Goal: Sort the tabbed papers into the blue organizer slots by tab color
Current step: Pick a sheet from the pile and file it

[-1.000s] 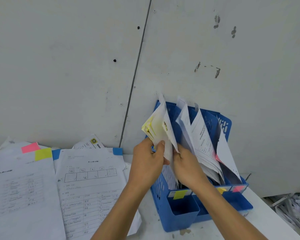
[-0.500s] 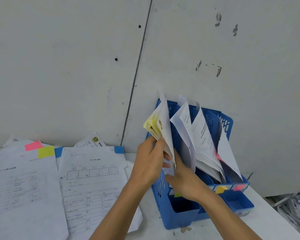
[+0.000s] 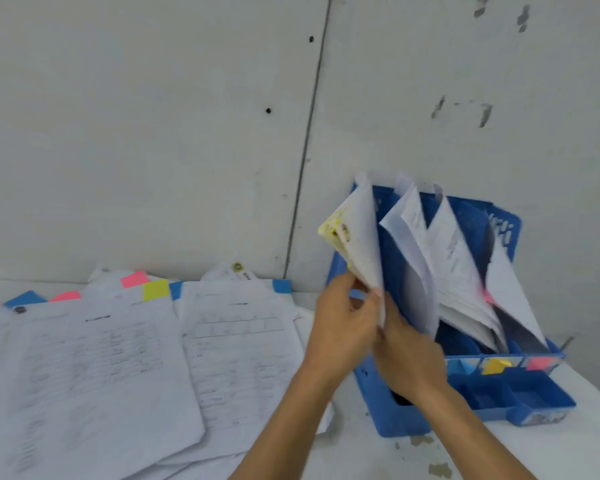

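Your left hand (image 3: 343,323) pinches limp yellow-tabbed papers (image 3: 361,237) in the perforated plastic organizer (image 3: 378,410); your right hand (image 3: 409,362) covers its front, grip unclear.

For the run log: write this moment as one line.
step: yellow-tabbed papers into blue organizer, leftmost slot | left hand: grips papers | right hand: at their lower edge, grip unclear

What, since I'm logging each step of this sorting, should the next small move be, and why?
Probably slide the yellow-tabbed papers down into the blue organizer's leftmost slot. The left hand grips their lower edge, they stand tilted and high there, and the right hand reaches in beside them.
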